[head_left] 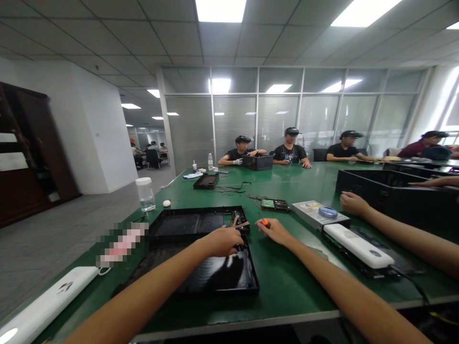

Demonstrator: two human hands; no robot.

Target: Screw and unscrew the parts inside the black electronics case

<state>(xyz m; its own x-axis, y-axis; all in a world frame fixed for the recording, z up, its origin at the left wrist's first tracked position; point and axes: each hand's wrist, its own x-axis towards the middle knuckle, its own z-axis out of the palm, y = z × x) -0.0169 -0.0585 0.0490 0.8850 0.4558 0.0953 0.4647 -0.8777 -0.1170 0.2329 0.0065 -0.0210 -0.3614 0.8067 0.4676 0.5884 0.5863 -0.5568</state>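
In front of me lies a black plastic case [201, 286], opened into two shallow halves. Several coloured wires [236, 222] run at the right corner of its far half [179, 224]. My left hand [224, 241] is over the right side of the case, just below these wires. Its fingers are curled together, and what they grip, if anything, is hidden. Right of the case, my right hand [276, 231] is closed around a small screwdriver [266, 223] with an orange handle. The screwdriver's thin shaft points up and to the left, apart from the case.
Right of my hands are a silver drive box [319, 215] with a blue round object [327, 212] on it, and a white power bank-like device [358, 246]. A circuit board part [274, 205] lies ahead. A jar [145, 195] stands left. A co-worker's arm [394, 224] reaches in at right.
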